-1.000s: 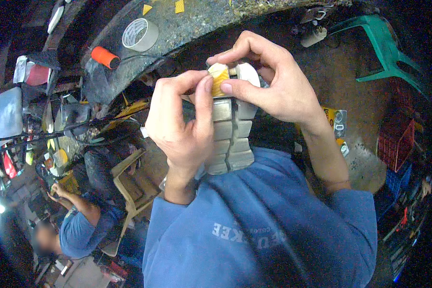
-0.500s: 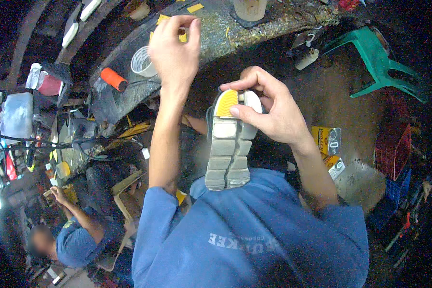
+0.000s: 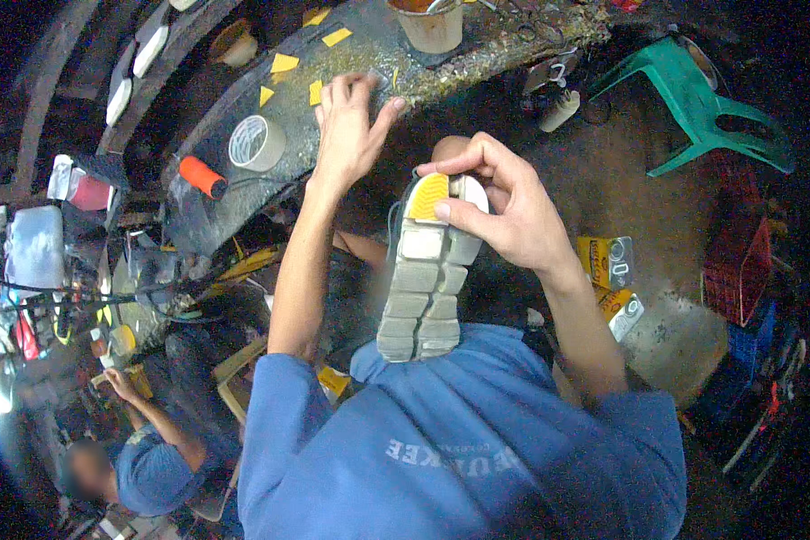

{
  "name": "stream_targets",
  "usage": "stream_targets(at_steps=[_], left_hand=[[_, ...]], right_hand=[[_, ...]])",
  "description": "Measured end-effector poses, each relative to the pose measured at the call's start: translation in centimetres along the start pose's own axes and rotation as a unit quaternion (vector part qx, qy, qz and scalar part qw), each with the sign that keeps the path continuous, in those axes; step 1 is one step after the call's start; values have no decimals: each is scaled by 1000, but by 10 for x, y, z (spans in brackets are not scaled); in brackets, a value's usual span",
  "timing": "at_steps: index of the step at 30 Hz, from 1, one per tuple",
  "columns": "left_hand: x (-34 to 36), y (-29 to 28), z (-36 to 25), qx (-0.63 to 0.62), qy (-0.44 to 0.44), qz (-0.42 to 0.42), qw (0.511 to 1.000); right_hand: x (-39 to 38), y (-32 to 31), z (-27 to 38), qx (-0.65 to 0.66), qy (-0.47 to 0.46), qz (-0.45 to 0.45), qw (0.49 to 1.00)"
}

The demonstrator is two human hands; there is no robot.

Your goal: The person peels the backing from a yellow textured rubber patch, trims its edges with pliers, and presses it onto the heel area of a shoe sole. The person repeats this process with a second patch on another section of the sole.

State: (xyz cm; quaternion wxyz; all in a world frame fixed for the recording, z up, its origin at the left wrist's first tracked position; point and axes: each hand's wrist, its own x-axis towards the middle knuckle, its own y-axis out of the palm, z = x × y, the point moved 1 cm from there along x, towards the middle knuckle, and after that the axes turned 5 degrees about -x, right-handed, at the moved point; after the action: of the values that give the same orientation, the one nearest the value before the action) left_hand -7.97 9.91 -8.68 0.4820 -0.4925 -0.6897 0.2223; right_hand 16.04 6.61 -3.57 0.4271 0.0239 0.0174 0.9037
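Note:
A shoe [image 3: 416, 301] stands sole outward against my chest, its grey segmented tread facing up. At its upper end a yellow ribbed patch [image 3: 428, 198] covers one side of the sole. My right hand [image 3: 513, 205] grips that end, with the thumb pressed beside the patch and the fingers around the back. My left hand [image 3: 349, 135] reaches over the worktable [image 3: 369, 58], fingers spread, nearest to small yellow pieces [image 3: 315, 93]. A greyish thing by its fingertips is too unclear to name.
On the worktable are a white round container [image 3: 265, 148], an orange cylinder [image 3: 202, 177] and a bucket [image 3: 427, 27]. A green plastic stool [image 3: 684, 99] stands at right, above yellow boxes [image 3: 607, 261] and a red crate [image 3: 738, 252]. Another person [image 3: 157, 463] works at lower left.
My left hand has moved right and slightly down over the worktable, its fingers spreading and uncovering yellow pieces. My right hand keeps its grip on the shoe. The view has shifted a little.

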Motion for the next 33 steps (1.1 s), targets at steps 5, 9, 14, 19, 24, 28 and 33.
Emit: stream_targets(at_steps=[5,9,14,19,24,28,33], left_hand=[[-55,-59,-59,-255,-78,-40,963],[-98,-81,-94,-521,-141,46,841],[-116,-90,-111,-449,-198,-30,871],[-124,-97,-116,-387,-141,-62,909],[-124,-93,-116,-440,-137,-95,883],[-127,-99,-114,-406,-105,-89,903],[-131,-106,-119,-348,-86,-105,928]], right_hand=[[-2,2,0,8,-11,-28,999],[-3,6,3,-43,-47,-20,998],[-4,24,12,-33,-95,2,995],[-13,27,23,-99,-138,30,985],[-14,28,25,-99,-137,35,985],[-14,29,34,-96,-124,51,986],[-15,30,37,-81,-127,60,987]])
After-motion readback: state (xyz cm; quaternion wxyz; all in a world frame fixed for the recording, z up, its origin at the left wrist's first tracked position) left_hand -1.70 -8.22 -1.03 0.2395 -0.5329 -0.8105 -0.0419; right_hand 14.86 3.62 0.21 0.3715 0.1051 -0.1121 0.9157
